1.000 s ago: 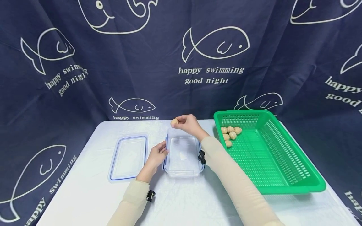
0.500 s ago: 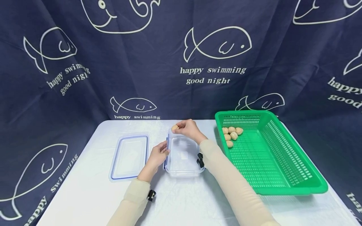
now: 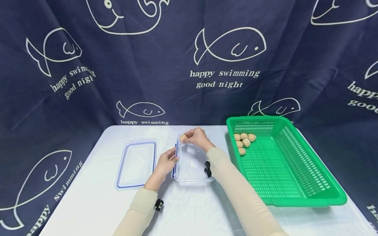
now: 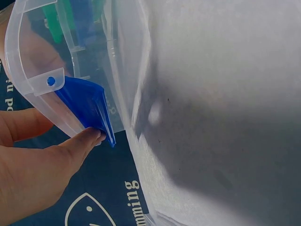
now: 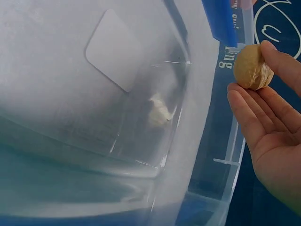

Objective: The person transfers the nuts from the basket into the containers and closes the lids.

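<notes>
A clear plastic food container [image 3: 193,180] with blue side latches stands uncovered at the middle of the table. My left hand [image 3: 165,161] holds its left wall, with fingertips at the blue latch [image 4: 87,106] in the left wrist view. Between the thumb and fingers of my right hand [image 3: 200,138] is a walnut [image 5: 252,67], pinched over the far left corner of the container. The container's bottom shows no walnuts, only a pale rectangular patch. To the left, the blue-edged lid [image 3: 137,165] lies flat on the table.
A green perforated basket [image 3: 298,201] stands on the right side of the table, with several walnuts [image 3: 246,142] gathered in its far left corner. Behind the table hangs a dark blue curtain [image 3: 165,82] with fish drawings.
My right hand has come down with the walnut, from above the container's far edge to near its far left corner. The left hand keeps its hold on the container.
</notes>
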Demonstrator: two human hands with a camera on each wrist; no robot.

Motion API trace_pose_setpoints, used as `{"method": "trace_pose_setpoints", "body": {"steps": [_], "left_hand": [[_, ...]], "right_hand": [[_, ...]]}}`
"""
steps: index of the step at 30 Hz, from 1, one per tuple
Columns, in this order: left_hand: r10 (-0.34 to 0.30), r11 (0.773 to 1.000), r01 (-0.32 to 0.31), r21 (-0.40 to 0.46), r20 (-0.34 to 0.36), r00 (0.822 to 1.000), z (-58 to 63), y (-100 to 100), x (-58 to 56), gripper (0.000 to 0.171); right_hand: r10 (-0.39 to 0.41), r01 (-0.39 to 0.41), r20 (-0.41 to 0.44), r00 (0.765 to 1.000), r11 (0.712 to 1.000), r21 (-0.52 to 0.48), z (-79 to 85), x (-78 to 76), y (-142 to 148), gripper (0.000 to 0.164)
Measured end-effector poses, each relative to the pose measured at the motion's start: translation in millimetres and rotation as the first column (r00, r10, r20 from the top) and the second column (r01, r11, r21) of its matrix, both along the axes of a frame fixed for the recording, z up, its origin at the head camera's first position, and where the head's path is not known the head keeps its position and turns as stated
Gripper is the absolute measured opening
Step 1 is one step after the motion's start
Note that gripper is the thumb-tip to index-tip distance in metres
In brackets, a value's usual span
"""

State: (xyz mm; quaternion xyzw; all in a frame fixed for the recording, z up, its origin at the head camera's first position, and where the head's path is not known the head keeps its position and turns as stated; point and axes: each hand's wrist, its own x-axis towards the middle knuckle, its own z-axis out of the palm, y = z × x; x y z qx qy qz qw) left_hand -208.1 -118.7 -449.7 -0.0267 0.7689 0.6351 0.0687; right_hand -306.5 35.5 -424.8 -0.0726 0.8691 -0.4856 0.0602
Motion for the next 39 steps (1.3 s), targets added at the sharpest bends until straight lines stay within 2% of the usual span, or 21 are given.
{"method": "trace_pose_setpoints", "body": {"steps": [10, 17, 26, 32, 39], "left_hand": [[0.0, 1.0, 0.0, 0.002, 0.005, 1.0, 0.5, 0.0, 1.7, 0.049], [0.001, 1.0, -0.001, 0.003, -0.002, 1.0, 0.3, 1.2, 2.2, 0.049], [-0.002, 1.0, 0.002, -0.002, 0.002, 1.0, 0.0, 2.0, 2.6, 0.049], [-0.006, 1.0, 0.006, 0.006, -0.006, 1.0, -0.2, 2.5, 1.7, 0.05], [0.002, 1.0, -0.002, 0.002, -0.016, 1.0, -1.0, 2.0, 0.3, 0.049]], "right_hand": [[0.019, -0.02, 0.047, 0.999, 0.999, 0.039, -8.8, 2.6, 0.1, 0.035], [0.026, -0.028, 0.059, 0.998, 0.999, 0.032, -16.5, 2.4, 2.4, 0.035], [0.042, -0.05, 0.089, 0.995, 0.995, 0.086, -21.7, -0.1, 5.4, 0.034], [0.047, -0.057, 0.091, 0.995, 0.993, 0.103, -18.4, -1.0, 6.0, 0.032], [0.061, -0.07, 0.079, 0.995, 0.991, 0.111, -2.8, -3.7, 6.7, 0.027]]}}
